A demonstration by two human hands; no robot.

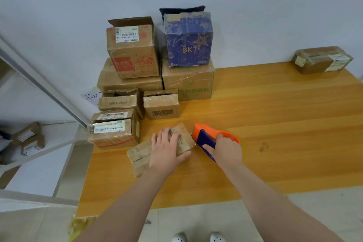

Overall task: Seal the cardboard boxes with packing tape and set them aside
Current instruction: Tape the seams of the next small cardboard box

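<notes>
Left hand (169, 148), fingers spread, presses the small cardboard box (139, 156) on the desk (265, 108); right hand (225, 150) grips the tape dispenser (204, 132) at its end. Taping step; next, likely: draw tape along the seam.

Table (275, 104): yellow wood, with a dark smudge (263, 147) right of the right hand (224, 149).
Small flat box (140, 156): on the table, under the fingers (166, 133) of the left hand (167, 151).
Box with white labels (114, 133): just left of those fingers.
Barcode box (161, 107): just past them.
Green-print box (188, 86): farther past, by the wall, beside a wide brown box (129, 84).
Taped box (322, 61): far corner, well past the right hand's fingers (221, 136).
</notes>
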